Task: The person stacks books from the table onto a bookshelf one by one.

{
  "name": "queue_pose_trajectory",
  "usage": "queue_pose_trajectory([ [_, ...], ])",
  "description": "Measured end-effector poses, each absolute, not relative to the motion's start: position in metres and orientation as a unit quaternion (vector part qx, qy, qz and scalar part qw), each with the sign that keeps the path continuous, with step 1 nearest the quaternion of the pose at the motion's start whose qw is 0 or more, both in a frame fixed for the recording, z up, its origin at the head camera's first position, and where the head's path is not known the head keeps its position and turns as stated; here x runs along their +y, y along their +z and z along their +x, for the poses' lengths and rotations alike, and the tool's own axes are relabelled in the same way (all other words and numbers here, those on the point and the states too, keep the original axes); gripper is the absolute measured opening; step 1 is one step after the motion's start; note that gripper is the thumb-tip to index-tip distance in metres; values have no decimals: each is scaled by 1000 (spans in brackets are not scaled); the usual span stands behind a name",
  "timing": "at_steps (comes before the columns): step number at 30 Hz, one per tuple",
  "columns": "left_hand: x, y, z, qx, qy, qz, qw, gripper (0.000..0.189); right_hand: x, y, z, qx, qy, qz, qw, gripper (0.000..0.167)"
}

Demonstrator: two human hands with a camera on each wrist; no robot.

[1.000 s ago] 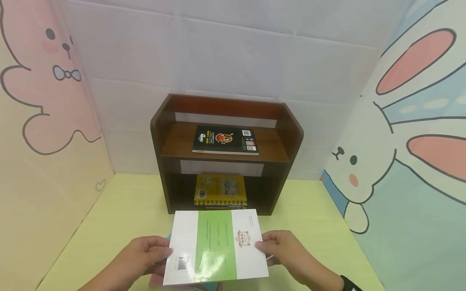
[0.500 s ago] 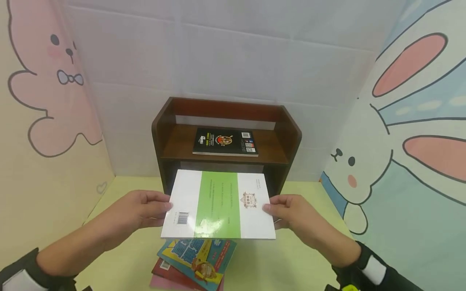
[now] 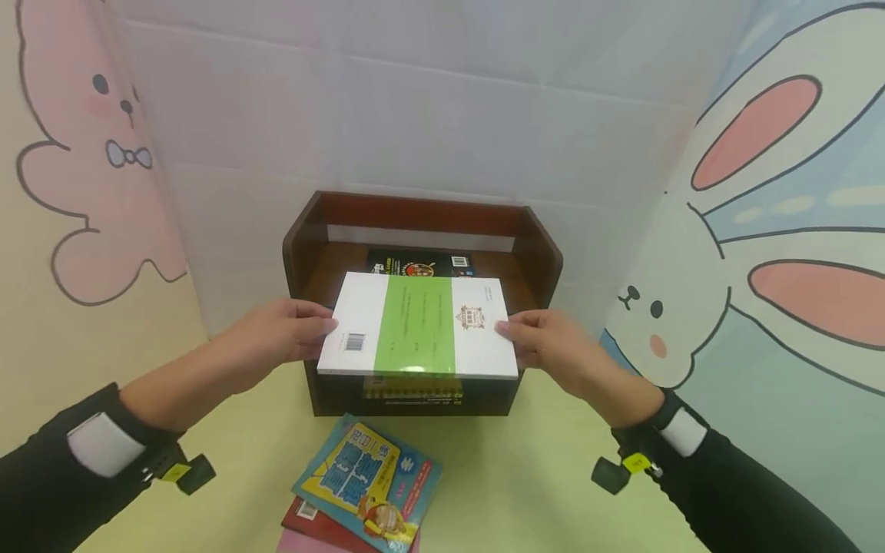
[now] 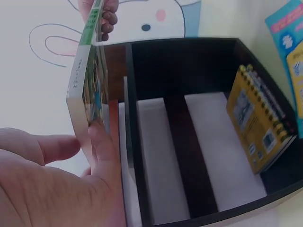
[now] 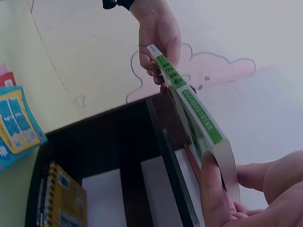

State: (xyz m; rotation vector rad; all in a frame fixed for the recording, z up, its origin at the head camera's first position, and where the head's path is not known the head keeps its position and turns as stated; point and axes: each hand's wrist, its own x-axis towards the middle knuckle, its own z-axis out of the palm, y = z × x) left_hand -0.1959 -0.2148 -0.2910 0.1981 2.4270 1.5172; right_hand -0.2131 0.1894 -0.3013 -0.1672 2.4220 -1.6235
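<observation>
A white book with a green band (image 3: 418, 322) is held level in front of the shelf by both hands. My left hand (image 3: 280, 338) pinches its left edge, thumb on top and fingers beneath. On the opposite edge my right hand (image 3: 553, 353) grips it the same way. Both wrist views show the book's thickness, with its green-marked spine (image 5: 203, 113) in the right wrist view. Behind it, a black book (image 3: 432, 263) lies on the upper board of the dark brown bookshelf (image 3: 415, 209), partly covered by the held book. The yellow book (image 4: 255, 120) lies in the lower compartment.
On the pale yellow table (image 3: 553, 476) in front lies a stack with a blue and yellow book (image 3: 369, 484) on top, a red book (image 3: 321, 526) and a pink one under it. A white wall (image 3: 429, 123) stands behind the shelf, cartoon-printed walls at both sides.
Both hands have carried the white and green book forward and up, from over the table stack to the upper board's height. The stack of books below has come into view.
</observation>
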Motion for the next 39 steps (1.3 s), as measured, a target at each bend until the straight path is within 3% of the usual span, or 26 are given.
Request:
queue_pose_trajectory([
  [11,-187,-278,-263,871,487,16,56,55,173,-281,-278,846,-525,-18,96,53],
  [19,-174,-279,-297,873,488,0,22,51,160,-274,-314,865,-498,14,55,51],
  [30,-171,-280,-313,893,450,9,-13,39,152,-279,-338,891,-453,16,27,42],
  [39,-169,-281,-322,929,371,13,-9,35,148,-282,-345,915,-403,9,15,39],
])
